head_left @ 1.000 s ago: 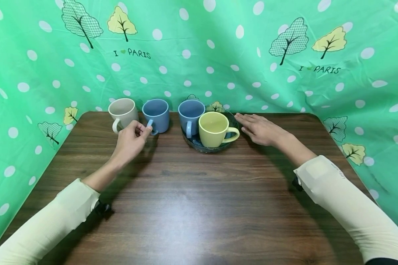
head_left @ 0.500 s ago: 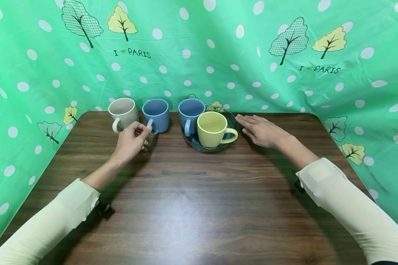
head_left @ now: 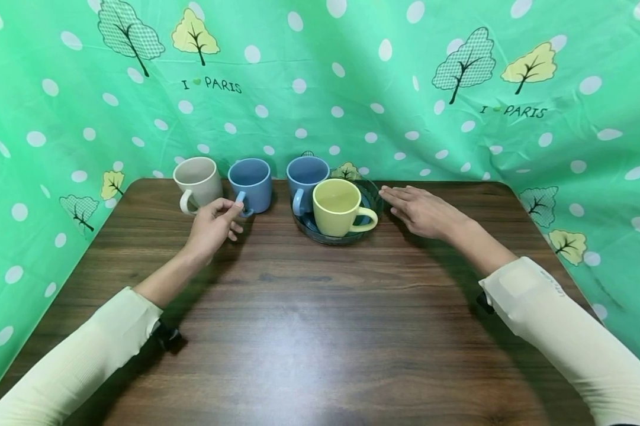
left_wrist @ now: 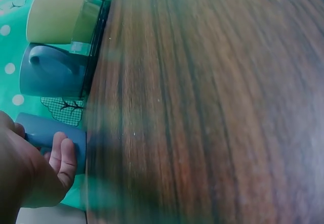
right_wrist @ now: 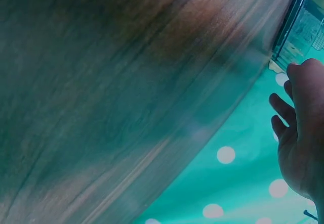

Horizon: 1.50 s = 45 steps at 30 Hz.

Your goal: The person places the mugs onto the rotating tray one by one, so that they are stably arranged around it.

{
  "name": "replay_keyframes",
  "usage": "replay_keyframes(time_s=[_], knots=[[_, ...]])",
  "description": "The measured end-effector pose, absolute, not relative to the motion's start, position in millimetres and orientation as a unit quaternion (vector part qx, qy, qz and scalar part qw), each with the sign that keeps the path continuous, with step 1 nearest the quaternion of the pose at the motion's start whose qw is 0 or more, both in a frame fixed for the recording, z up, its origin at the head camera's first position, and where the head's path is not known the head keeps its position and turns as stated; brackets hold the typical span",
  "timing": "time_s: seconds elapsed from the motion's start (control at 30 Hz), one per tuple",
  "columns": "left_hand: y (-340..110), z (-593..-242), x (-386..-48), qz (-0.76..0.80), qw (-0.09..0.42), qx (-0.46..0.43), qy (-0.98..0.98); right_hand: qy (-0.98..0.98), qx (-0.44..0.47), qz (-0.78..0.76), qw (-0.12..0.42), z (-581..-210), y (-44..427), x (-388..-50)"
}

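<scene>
My left hand (head_left: 213, 232) pinches the handle of a blue mug (head_left: 256, 184) standing on the table; the left wrist view shows this hand (left_wrist: 38, 171) against that mug (left_wrist: 43, 129). A clear glass bowl (head_left: 334, 239) holds a second blue mug (head_left: 305, 171) and, in front of it, a yellow mug (head_left: 333, 210) with its handle to the right. My right hand (head_left: 425, 213) has its fingers extended, the tips at the bowl's right rim. In the right wrist view, the hand (right_wrist: 306, 138) is beside the glass (right_wrist: 298, 27).
A light grey mug (head_left: 199, 180) stands left of the held blue mug, its handle toward the front. The brown wooden table (head_left: 309, 331) meets a green dotted cloth (head_left: 320, 89) behind it and at both sides.
The yellow mug has shifted a little left in the bowl area, and the handle of the blue mug behind it has swung left. The left hand keeps its pinch, with its lower fingers slightly more spread.
</scene>
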State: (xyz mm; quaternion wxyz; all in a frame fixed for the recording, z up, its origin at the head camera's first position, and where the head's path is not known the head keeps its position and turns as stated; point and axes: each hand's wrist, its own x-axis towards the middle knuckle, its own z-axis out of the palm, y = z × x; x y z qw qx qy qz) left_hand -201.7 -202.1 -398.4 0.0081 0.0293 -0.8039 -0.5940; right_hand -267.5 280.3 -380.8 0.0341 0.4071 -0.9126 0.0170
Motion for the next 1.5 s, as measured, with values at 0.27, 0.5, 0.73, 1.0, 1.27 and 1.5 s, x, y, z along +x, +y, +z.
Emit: replay_keyframes(time_s=[0.27,0.5,0.73,1.0,1.27,1.5], knots=[[-200,-398,-201,-0.651,-0.02,0.042,-0.758,-0.905,0.421,0.015,0.054,-382,283,-264],[-199,-397,-200,-0.672,-0.035,0.041,-0.738,-0.907,0.417,0.016,0.053,-381,285,-260],[-197,-397,-200,-0.675,-0.036,0.041,-0.735,-0.905,0.421,0.02,0.053,-381,286,-258],[-196,-401,-202,-0.685,-0.053,0.036,-0.726,-0.903,0.426,0.031,0.053,-384,288,-256],[-196,-404,-204,-0.718,-0.061,0.02,-0.693,-0.899,0.432,0.04,0.06,-386,290,-253],[-194,-407,-205,-0.736,-0.073,0.019,-0.673,-0.895,0.44,0.047,0.064,-386,290,-247]])
